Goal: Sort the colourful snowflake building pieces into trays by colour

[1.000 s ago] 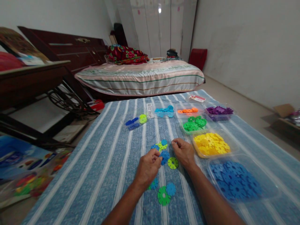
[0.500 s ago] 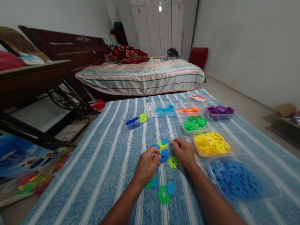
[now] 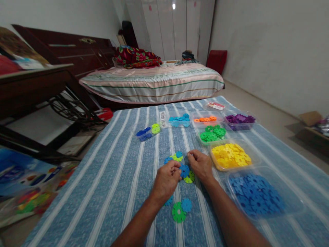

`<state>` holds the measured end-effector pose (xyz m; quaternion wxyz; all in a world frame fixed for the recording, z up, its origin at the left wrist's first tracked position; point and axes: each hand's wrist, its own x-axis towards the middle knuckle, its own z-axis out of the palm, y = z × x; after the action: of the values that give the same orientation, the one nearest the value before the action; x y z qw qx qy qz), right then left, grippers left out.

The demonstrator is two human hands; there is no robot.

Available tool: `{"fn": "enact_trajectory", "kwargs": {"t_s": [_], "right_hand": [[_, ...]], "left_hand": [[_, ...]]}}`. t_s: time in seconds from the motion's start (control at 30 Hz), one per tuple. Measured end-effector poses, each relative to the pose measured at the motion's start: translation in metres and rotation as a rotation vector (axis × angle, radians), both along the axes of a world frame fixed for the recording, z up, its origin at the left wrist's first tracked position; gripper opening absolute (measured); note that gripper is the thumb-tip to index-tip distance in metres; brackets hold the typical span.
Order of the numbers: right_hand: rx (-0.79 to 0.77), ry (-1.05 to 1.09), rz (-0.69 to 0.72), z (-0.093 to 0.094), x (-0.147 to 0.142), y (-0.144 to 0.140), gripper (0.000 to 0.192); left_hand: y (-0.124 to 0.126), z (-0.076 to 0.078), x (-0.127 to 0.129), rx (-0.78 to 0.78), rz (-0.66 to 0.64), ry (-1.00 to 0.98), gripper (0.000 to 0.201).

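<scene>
My left hand [image 3: 167, 180] pinches a blue notched plastic disc [image 3: 184, 170] between thumb and fingers. That disc partly overlaps a lime disc [image 3: 189, 177] in the view. Just to the right, my right hand [image 3: 200, 165] has its fingers curled and pressed together; anything in them is hidden. Beyond my left hand lie a lime disc [image 3: 177, 157] and a small blue disc [image 3: 179, 154], touching or joined, with another blue disc [image 3: 167, 160] beside them. Nearer me, a green disc [image 3: 178, 212] meets a light blue disc [image 3: 186, 205]. My left wrist partly covers another blue disc [image 3: 169, 201].
Along the right stand clear tubs of blue discs [image 3: 257, 195], yellow discs [image 3: 231, 155], green discs [image 3: 212, 133] and purple pieces [image 3: 240, 119]. Farther back are orange pieces [image 3: 205, 119] and light blue pieces [image 3: 180, 120]. A small tub [image 3: 147, 136] sits left. All rest on a striped cloth [image 3: 108, 178].
My left hand has moved right with the blue disc, which now overlaps the lime disc in view. My right hand stays nearly in place. The whole view has shifted slightly.
</scene>
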<state>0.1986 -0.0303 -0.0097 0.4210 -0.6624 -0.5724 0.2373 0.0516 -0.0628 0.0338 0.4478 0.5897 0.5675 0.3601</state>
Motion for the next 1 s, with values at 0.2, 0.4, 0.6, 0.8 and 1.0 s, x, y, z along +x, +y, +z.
{"fn": "enact_trajectory", "kwargs": {"t_s": [0.2, 0.4, 0.6, 0.8, 1.0], "right_hand": [[0.018, -0.015, 0.01, -0.001, 0.001, 0.0, 0.029], [0.035, -0.004, 0.007, -0.001, 0.001, 0.0, 0.029], [0.018, -0.017, 0.008, -0.001, 0.001, 0.001, 0.029], [0.004, -0.006, 0.013, 0.001, 0.002, 0.0, 0.029], [0.009, 0.0, 0.013, 0.001, 0.001, 0.0, 0.027]], "left_hand": [[-0.007, -0.002, -0.004, 0.347, -0.117, 0.335, 0.019], [-0.009, -0.011, -0.008, 0.556, -0.171, 0.455, 0.024], [-0.011, 0.0, -0.002, 0.401, -0.113, 0.298, 0.02], [-0.014, 0.016, 0.025, 0.04, -0.044, -0.018, 0.011], [-0.013, 0.011, 0.037, 0.198, -0.062, 0.224, 0.014]]}}
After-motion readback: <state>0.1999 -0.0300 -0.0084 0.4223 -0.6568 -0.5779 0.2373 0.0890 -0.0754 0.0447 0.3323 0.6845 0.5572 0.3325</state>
